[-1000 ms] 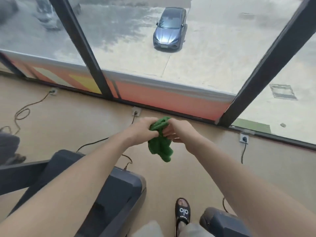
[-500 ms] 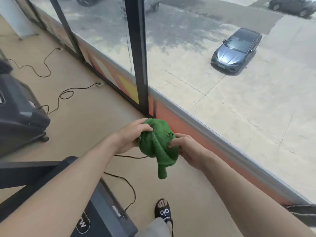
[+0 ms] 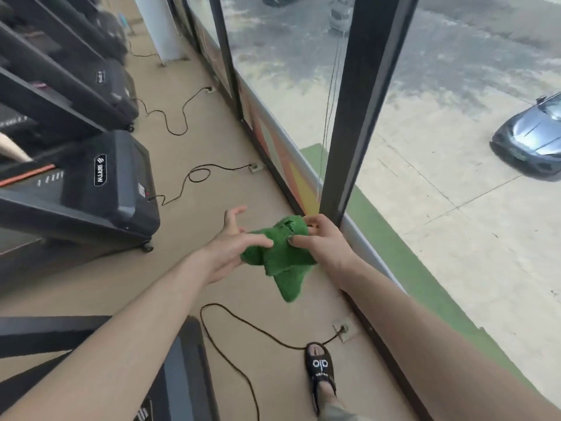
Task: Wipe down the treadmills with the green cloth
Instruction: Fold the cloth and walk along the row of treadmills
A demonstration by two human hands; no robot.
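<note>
— Pinched in the right hand [image 3: 326,247] is the green cloth [image 3: 280,253]: thumb and fingertips close on its upper right edge, held in the air in front of the body. The left hand [image 3: 229,247] has its fingers spread and nearly straight, tips touching the cloth's left side without curling round it.

— Where does the cloth hang?

— A loose corner droops below the grip, above the tan floor [image 3: 212,141]. Under it a black cable [image 3: 243,326] loops to a floor socket [image 3: 341,331], and a foot in a black sandal [image 3: 321,375] stands just right of that.

— What is cut off?

— Below the left forearm a dark treadmill [image 3: 182,375] shows only in part, its logo clipped by the frame's bottom edge. To the left of the grip, the nearest whole treadmill hood [image 3: 103,177] carries a label too blurred to read. Farther left and beyond, more treadmills [image 3: 100,80] run out of frame. Right of the grip a black window post [image 3: 358,117] stands; past the glass a grey car [image 3: 531,141] is cut by the right edge.

— And compared with half a second ago?

— Then the left hand cupped the bunched cloth; now its fingers have opened. The view has swung left, showing the row of machines and pushing the car to the edge.
</note>
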